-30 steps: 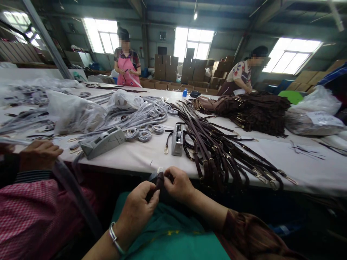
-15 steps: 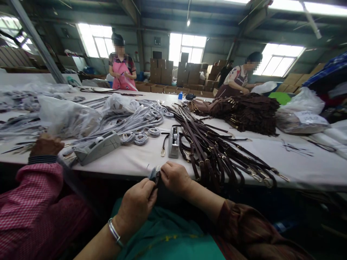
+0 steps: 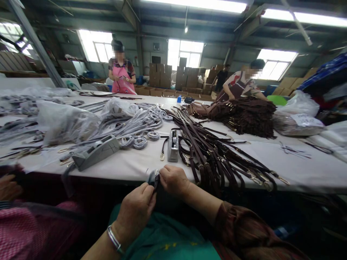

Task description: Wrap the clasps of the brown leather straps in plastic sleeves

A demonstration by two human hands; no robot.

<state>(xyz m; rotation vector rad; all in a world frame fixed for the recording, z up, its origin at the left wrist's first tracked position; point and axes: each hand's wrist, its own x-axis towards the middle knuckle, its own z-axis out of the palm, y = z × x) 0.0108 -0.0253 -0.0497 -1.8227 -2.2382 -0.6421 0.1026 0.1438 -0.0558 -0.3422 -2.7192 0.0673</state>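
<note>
Close to the table's front edge, my left hand (image 3: 135, 207) and my right hand (image 3: 173, 180) pinch a small dark strap bundle (image 3: 157, 179) between them. Something pale and bluish shows behind it; my fingers cover most of the rest. Just beyond my right hand stands a grey tape dispenser (image 3: 173, 146), with a dark strap with a gold clasp (image 3: 162, 151) lying on its left. A large pile of dark brown leather straps (image 3: 207, 148) with gold-coloured buckles and hooks spreads to the right, some ends hanging over the edge.
A second tape dispenser (image 3: 96, 153) sits at left, by grey coiled straps (image 3: 140, 143) and plastic bags (image 3: 66, 121). A co-worker's hand (image 3: 9, 187) is at the far left. Two people stand across the white table (image 3: 271, 155), one by a brown heap (image 3: 246, 115).
The co-worker's hand at left has drawn back from the table toward the lower left. The person at far right has reached over the brown heap. My hands keep their hold, nearly unmoved.
</note>
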